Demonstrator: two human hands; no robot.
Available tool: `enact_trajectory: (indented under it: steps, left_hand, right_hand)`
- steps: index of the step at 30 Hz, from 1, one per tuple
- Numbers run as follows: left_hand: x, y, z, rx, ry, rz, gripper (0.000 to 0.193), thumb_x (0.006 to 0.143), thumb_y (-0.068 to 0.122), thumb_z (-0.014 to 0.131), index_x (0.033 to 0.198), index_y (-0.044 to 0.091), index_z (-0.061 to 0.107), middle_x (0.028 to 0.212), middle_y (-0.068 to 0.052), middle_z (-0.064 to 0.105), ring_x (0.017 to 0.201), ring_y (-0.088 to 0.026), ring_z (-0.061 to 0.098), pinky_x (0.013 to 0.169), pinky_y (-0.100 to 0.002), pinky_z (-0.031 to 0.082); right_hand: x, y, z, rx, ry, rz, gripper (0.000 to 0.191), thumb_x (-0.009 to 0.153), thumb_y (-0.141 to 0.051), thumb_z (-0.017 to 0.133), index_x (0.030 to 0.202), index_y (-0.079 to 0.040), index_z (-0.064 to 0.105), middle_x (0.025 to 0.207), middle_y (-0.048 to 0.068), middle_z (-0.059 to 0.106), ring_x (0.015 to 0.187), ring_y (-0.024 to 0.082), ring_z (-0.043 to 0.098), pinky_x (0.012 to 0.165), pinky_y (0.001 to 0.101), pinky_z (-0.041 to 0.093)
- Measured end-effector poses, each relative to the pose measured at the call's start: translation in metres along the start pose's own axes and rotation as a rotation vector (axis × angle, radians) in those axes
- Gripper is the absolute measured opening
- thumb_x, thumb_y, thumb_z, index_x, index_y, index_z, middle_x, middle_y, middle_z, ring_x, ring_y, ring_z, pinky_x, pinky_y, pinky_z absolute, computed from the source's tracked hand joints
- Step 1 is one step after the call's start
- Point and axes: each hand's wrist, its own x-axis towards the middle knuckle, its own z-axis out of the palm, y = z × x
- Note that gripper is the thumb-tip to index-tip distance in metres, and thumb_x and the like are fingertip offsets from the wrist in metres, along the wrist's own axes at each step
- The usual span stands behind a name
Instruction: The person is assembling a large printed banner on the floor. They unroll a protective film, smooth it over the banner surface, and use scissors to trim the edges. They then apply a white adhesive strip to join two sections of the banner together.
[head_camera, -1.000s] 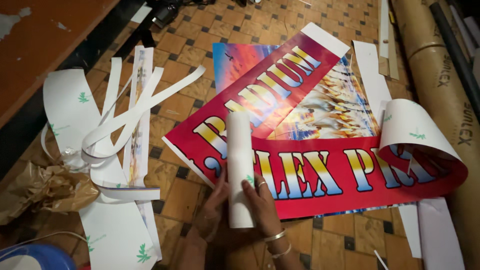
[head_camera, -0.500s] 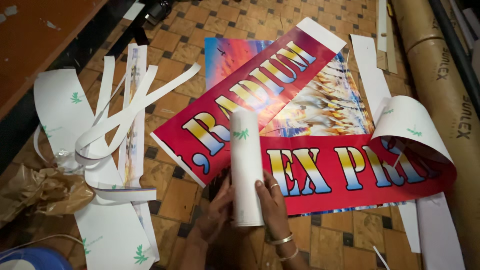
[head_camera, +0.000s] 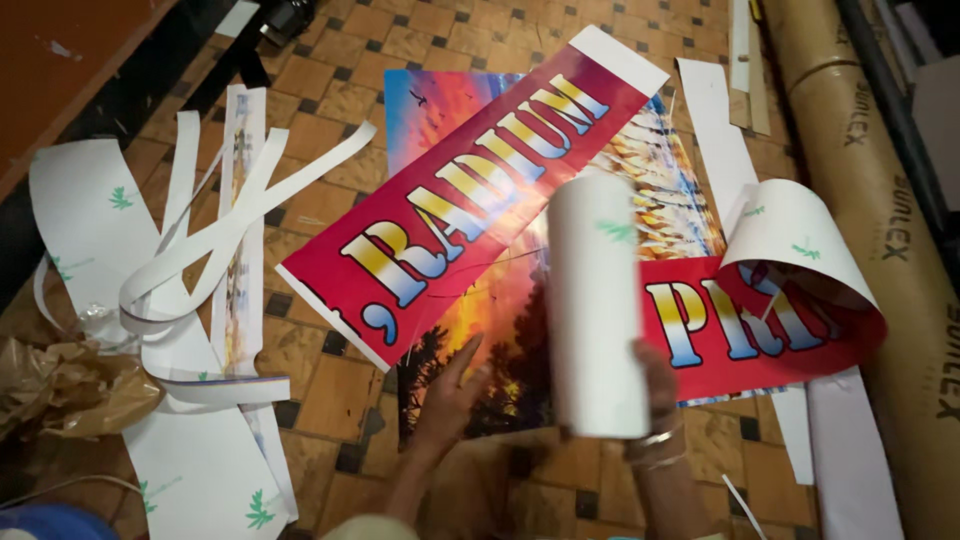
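My right hand (head_camera: 655, 395) grips a white paper roll (head_camera: 594, 300), held upright and lifted above the floor. My left hand (head_camera: 450, 395), fingers apart, rests flat on the lower edge of a colourful sunset picture print (head_camera: 470, 340). A long red banner (head_camera: 480, 220) with yellow-and-blue lettering lies diagonally across that print. The banner's right end (head_camera: 790, 290) curls upward, showing its white backing. The roll hides the middle of the banner.
White paper strips and offcuts (head_camera: 190, 260) lie tangled at the left. Crumpled brown paper (head_camera: 70, 385) sits at the lower left. Long brown cardboard tubes (head_camera: 880, 210) lie along the right. Everything rests on a brown tiled floor (head_camera: 330, 380).
My right hand has lifted the white roll up and to the right. The left hand came off the roll and pressed onto the print. The view has shifted closer.
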Motion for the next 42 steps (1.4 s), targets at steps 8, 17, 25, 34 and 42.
enact_trajectory:
  steps: [8, 17, 25, 34, 42]
  left_hand:
    - [0.016, -0.016, 0.022, 1.033, -0.369, -0.299, 0.084, 0.094, 0.047, 0.065, 0.163, 0.041, 0.017, 0.173, -0.011, -0.014, 0.156, -0.043, -0.020, 0.125, -0.061, -0.004]
    - [0.020, -0.019, 0.019, 1.066, -0.375, -0.312, 0.092, 0.093, 0.046, 0.067, 0.163, 0.047, 0.007, 0.172, -0.010, -0.021, 0.157, -0.039, -0.021, 0.126, -0.058, -0.001]
    - [0.021, -0.016, 0.020, 1.092, -0.364, -0.272, 0.092, 0.092, 0.045, 0.069, 0.163, 0.045, 0.010, 0.171, -0.012, -0.018, 0.156, -0.041, -0.016, 0.124, -0.060, 0.002]
    - [0.052, -0.004, 0.112, 0.245, 0.060, -0.170, 0.053, 0.098, 0.050, 0.058, 0.132, 0.009, 0.064, 0.137, -0.018, 0.061, 0.128, -0.035, 0.055, 0.109, -0.051, 0.042]
    - [0.104, 0.038, 0.191, -1.233, -0.025, -0.623, 0.065, 0.100, 0.058, 0.047, 0.147, 0.014, 0.049, 0.141, -0.008, 0.055, 0.125, -0.026, 0.056, 0.106, -0.042, 0.045]
  right_hand:
    - [-0.024, -0.129, -0.040, -0.185, 0.035, -0.434, 0.052, 0.113, -0.024, 0.057, 0.149, 0.012, 0.049, 0.128, 0.022, 0.068, 0.112, 0.031, 0.068, 0.093, 0.0400, 0.057]
    - [-0.043, -0.148, -0.024, -0.116, 0.012, -0.447, 0.048, 0.105, -0.022, 0.061, 0.143, 0.007, 0.056, 0.125, 0.019, 0.070, 0.108, 0.027, 0.070, 0.091, 0.0370, 0.057]
    - [-0.042, -0.185, -0.031, -0.271, 0.119, -0.420, 0.046, 0.100, -0.022, 0.066, 0.136, 0.005, 0.061, 0.120, 0.019, 0.071, 0.103, 0.026, 0.069, 0.088, 0.0357, 0.056]
    - [0.012, -0.265, 0.046, -0.868, 0.459, -0.107, 0.043, 0.094, -0.021, 0.071, 0.129, 0.003, 0.067, 0.114, 0.019, 0.072, 0.097, 0.024, 0.069, 0.084, 0.0342, 0.056]
    - [0.069, -0.280, 0.080, -0.941, 0.402, 0.247, 0.041, 0.087, -0.022, 0.076, 0.122, 0.000, 0.073, 0.110, 0.018, 0.073, 0.095, 0.023, 0.070, 0.082, 0.0330, 0.056]
